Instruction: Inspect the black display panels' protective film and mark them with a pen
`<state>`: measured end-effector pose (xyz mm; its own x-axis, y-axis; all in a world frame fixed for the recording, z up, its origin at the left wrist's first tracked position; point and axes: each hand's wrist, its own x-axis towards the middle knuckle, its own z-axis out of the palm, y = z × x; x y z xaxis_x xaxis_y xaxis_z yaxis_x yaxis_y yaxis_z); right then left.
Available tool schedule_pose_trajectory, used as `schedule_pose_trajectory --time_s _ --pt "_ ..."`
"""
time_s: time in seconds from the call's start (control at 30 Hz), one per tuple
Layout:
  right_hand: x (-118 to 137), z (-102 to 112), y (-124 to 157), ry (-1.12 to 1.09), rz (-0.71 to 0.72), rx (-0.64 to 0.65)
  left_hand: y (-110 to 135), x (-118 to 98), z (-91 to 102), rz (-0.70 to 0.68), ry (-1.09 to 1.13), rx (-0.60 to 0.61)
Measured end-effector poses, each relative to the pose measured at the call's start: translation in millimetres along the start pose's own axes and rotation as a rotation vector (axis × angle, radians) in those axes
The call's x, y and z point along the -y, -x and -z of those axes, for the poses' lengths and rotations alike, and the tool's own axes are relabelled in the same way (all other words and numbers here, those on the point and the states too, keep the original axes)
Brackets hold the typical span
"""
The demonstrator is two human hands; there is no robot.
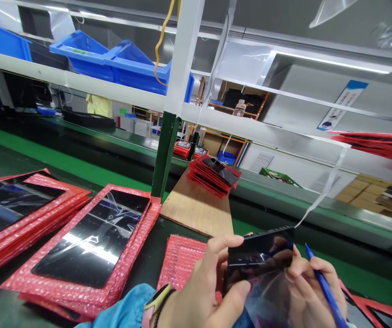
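Note:
My left hand (209, 287) is closed on the left edge of a glossy black screen panel (259, 253), with the thumb in front and the fingers behind. The panel is tilted and reflects my fingers. Its lower part looks hazy, and I cannot tell whether that is clear film or reflection. My right hand (313, 287) pinches the panel's right edge between thumb and finger. A blue pen (325, 289) also sits in that hand, its tip pointing up. Below and behind the left hand lies red bubble wrap (180, 259).
More black panels (95, 237) lie on stacked red bubble-wrap sleeves (69, 291) at left. A wooden board (199, 207) bears a red sleeve stack (211, 175) beyond my hands. A green post (164, 155) rises from the bench; blue bins (137, 68) sit on the shelf above.

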<state>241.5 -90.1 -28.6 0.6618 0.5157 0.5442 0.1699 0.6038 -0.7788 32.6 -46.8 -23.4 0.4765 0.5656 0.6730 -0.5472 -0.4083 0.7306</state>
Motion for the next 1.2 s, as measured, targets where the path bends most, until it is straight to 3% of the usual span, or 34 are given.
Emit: schedule_pose_trajectory --time_s 0.23,0.4,0.53,0.63,0.9,1.1,1.2 --pt "15 -10 5 0.030 -0.328 -0.011 -10 -10 6.5 0.080 0.305 0.035" --pt "25 -12 3 0.015 -0.454 0.008 -20 -6 8.1 0.227 0.510 -0.132" --pt "28 -15 1 -0.008 -0.659 -0.144 -27 -2 7.3 0.259 0.554 -0.250" --pt "28 -18 1 -0.059 -0.758 -0.229 -30 -1 8.5 0.271 0.583 -0.273" --pt "16 -7 -4 -0.144 -0.744 -0.304 -36 0 10.8 0.283 0.594 -0.347" --pt "9 -8 -5 -0.361 -0.637 -0.043 -41 1 11.9 0.329 0.451 -0.406" --pt "11 -11 -3 -0.392 -0.595 -0.062 -44 -2 10.2 0.405 0.415 -0.456"
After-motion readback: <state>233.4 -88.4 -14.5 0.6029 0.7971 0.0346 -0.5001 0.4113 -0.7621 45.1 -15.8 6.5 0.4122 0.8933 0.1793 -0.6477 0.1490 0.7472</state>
